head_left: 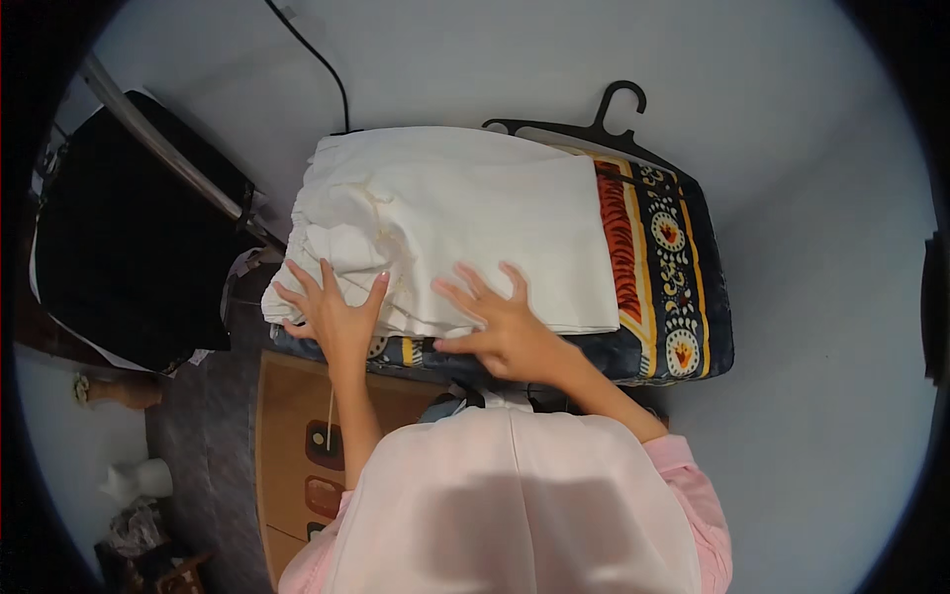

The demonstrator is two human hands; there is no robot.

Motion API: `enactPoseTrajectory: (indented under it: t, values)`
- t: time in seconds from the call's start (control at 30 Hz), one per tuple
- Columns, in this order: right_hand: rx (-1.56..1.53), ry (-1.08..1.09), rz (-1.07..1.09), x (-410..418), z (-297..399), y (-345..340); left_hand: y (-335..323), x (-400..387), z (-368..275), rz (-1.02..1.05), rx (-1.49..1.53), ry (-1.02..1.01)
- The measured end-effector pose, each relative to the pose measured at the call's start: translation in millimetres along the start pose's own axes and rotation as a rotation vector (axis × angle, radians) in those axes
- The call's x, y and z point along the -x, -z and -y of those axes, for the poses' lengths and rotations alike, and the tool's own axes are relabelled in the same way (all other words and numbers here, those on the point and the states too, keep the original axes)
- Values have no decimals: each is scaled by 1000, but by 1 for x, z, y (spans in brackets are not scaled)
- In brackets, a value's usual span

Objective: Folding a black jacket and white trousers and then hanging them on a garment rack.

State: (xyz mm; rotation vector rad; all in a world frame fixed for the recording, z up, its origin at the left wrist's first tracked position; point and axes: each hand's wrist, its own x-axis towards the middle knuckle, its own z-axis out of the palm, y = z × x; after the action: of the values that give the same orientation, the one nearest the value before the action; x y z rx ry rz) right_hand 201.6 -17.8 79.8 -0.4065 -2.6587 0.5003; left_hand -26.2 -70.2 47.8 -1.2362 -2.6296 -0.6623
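Observation:
A white garment (505,215) with a gathered elastic edge at its left lies folded on a dark patterned cloth (668,275). My left hand (330,304) rests with spread fingers on the creased part of the garment, near the gathered edge. Over the garment's near edge is my right hand (497,319), its fingers apart and slightly blurred; whether its fingertips touch the fabric is hard to tell. Neither hand grips anything. Wrinkles bunch up around the left fingers, while the right half of the fabric lies fairly flat.
Behind the garment a black plastic hanger (594,132) leans by the wall, and a black cable (319,56) runs down. Black cloth (137,237) hangs at left beside a metal pole (159,148). A brown patterned mat (286,445) covers part of the dark floor (200,438).

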Motion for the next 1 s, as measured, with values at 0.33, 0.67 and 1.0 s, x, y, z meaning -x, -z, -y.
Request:
enactPoseTrajectory:
  t: [0.33,0.67,1.0]
  values:
    - [344,-665,-136,37,-82,6,-7,-31,34,112,-41,21]
    - [379,-838,-240,51,-91,-22,-13,-42,28,-3,17,13]
    - [356,-842,-253,50,-91,-21,-19,-52,23,-177,72,21]
